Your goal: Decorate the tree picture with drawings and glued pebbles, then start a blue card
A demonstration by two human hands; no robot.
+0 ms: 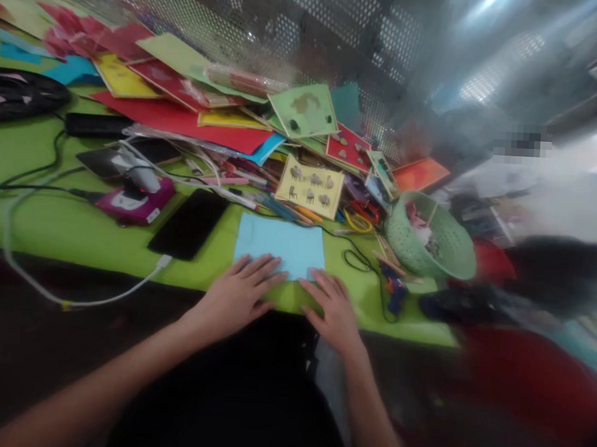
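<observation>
A plain light-blue sheet of paper [280, 241] lies flat on the green tabletop [97, 253], close to its front edge. My left hand [242, 287] rests with spread fingers over the sheet's lower left part. At the lower right corner, my right hand [331, 308] has its fingers apart, the tips touching the paper. Neither hand grips anything. Just behind the sheet sits a yellow card [309, 189] with small drawn or stuck-on figures, beside several pens and pencils [279, 208].
Left are a black phone [191, 223], a white cable [89, 304] and a purple power adapter [135, 201]. Coloured cards and a red sheet [184, 121] pile up behind. Right stand a green basket [452, 245] and a glue gun [394, 288]. A blurred person [550, 283] is farther right.
</observation>
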